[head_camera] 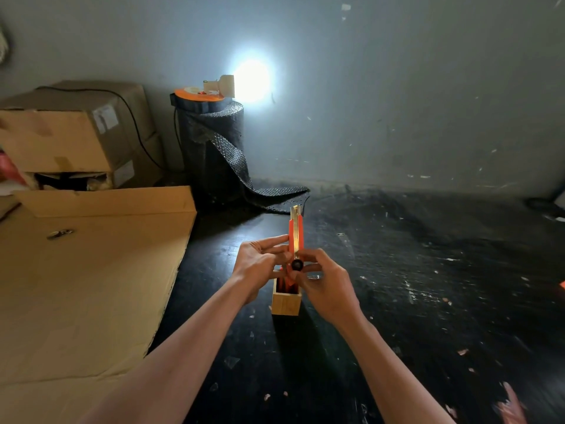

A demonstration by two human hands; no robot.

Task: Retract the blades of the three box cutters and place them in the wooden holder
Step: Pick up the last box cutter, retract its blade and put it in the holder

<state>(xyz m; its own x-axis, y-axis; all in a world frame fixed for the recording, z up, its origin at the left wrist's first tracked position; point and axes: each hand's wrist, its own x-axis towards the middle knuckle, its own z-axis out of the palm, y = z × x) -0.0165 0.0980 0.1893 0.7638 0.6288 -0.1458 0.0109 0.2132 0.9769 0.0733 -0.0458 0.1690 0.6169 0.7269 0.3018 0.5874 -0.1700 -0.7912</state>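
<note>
While both hands meet above the wooden holder (286, 302), they share one orange box cutter (296, 232), held upright with its blade tip poking out the top. The left hand (260, 264) pinches the body from the side, fingers curled close. The right hand (324, 286) closes around the lower end, thumb by the black knob (297, 265). Just beneath them, orange handles show inside the holder.

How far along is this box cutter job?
At least one orange cutter already stands in the wooden holder; how many is unclear. Both the left hand and right hand hold another box cutter, blade tip showing. It still needs retracting and placing.
</note>
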